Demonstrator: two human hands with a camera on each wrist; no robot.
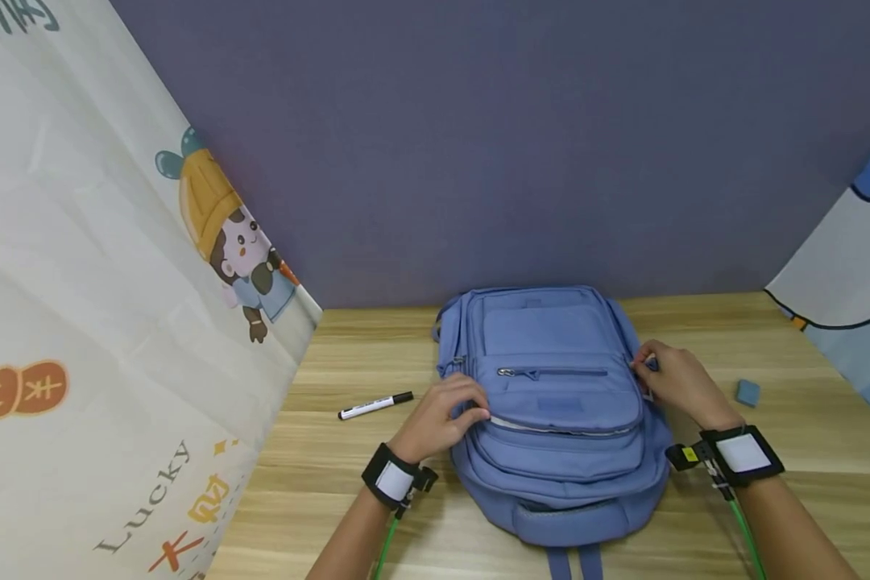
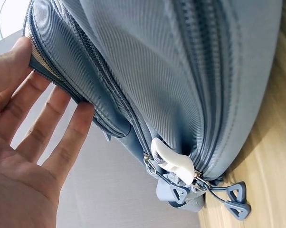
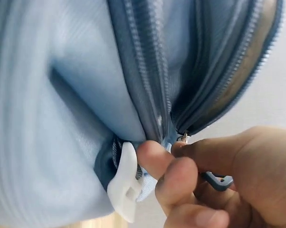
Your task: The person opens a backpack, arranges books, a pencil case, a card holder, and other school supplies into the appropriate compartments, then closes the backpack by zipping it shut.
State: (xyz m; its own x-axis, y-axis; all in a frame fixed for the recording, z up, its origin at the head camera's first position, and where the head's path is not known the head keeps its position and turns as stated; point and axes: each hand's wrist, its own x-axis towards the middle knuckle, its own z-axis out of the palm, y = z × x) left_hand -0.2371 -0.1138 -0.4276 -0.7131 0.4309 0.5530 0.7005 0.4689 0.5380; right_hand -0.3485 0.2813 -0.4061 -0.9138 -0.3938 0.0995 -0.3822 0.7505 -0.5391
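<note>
A blue backpack (image 1: 561,338) lies on the table, its front pocket's curved zipper (image 1: 561,429) parted to show a pale lining. My left hand (image 1: 445,411) pinches that pocket's edge at the left side, thumb over fingers. In the left wrist view, this pocket edge (image 2: 50,71) sits between thumb and fingertips. On the other side, my right hand (image 1: 677,379) pinches a zipper pull (image 3: 218,181) at the end of the open zipper. A white plastic clip (image 3: 125,183) hangs just beside the right fingertips. Another white clip (image 2: 172,161) and more zipper pulls (image 2: 237,199) show below the left hand.
A black-capped white marker (image 1: 374,405) lies on the wooden table (image 1: 297,475) left of the backpack. To the right is a small blue block (image 1: 747,393). A grey-purple wall (image 1: 507,145) rises behind, with printed cloths (image 1: 116,242) at the sides.
</note>
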